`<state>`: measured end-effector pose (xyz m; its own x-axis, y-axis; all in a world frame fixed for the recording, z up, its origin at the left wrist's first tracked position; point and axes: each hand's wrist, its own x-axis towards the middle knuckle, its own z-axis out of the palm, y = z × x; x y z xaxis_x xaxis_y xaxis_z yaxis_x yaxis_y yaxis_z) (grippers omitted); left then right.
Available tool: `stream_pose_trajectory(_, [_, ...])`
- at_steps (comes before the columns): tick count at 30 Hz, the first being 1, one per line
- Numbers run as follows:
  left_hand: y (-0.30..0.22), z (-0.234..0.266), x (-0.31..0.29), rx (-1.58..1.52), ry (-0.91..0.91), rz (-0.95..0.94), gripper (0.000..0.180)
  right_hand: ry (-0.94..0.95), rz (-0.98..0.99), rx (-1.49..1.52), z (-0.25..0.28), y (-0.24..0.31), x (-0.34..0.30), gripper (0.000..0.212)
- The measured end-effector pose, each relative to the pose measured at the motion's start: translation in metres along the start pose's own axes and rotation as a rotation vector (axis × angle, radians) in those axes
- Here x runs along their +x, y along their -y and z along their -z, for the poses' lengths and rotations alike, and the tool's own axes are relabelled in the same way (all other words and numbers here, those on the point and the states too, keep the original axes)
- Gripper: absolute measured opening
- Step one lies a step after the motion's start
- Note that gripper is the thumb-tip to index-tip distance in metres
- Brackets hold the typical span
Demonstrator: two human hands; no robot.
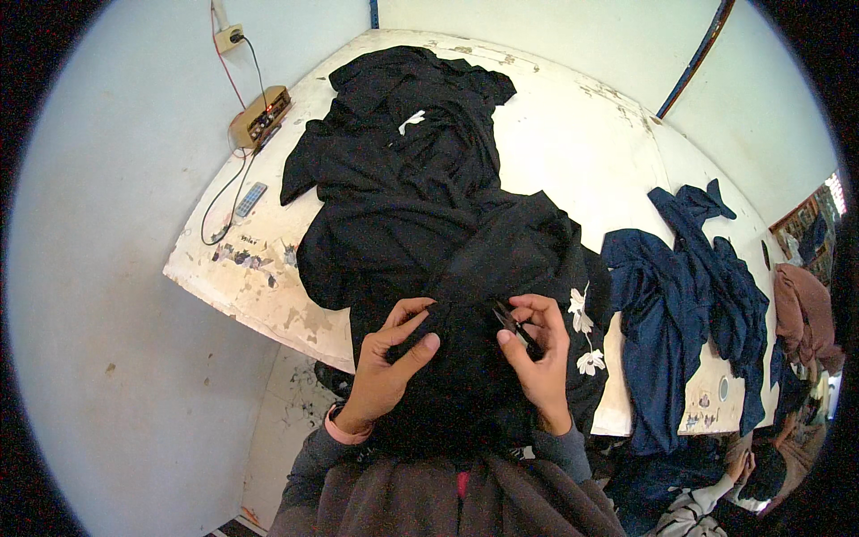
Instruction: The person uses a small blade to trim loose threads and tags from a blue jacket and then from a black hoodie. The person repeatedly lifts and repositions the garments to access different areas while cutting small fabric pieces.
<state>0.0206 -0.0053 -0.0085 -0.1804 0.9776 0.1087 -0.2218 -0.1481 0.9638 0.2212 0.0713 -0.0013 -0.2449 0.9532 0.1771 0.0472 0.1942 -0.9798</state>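
A large heap of black cloth (465, 251), which looks like a garment, lies over the table and hangs down in front of me. My left hand (389, 358) has a fold of it between thumb and fingers. To the right, my right hand (541, 358) grips small black thread snips (517, 328) close above the same cloth; their tips point up and left. White flower shapes (588, 361) show on the cloth beside my right hand. Farther back, a small white patch, perhaps a label (412, 122), lies among the folds.
On the worn white table (573, 143), dark blue garments (662, 304) hang over the right part. A brown radio-like box (260, 117) with cables and a remote control (251, 199) lie at the left, by the wall. At the lower right, another person's hand (741, 465) shows.
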Motion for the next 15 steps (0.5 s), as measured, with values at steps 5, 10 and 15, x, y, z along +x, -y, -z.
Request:
stream_pose_trajectory(5, [0.004,-0.008,-0.001,0.005,-0.014,-0.032,0.035,-0.004,0.406,-0.297,-0.001,0.009,0.000,0.030])
stream_pose_trajectory(10, [0.012,-0.011,0.000,0.178,-0.011,-0.233,0.028,0.008,0.435,-0.332,-0.007,0.019,-0.002,0.030])
stream_pose_trajectory(15, [0.013,-0.012,0.001,0.478,0.013,-0.395,0.030,-0.015,0.513,-0.262,-0.015,0.032,0.006,0.034])
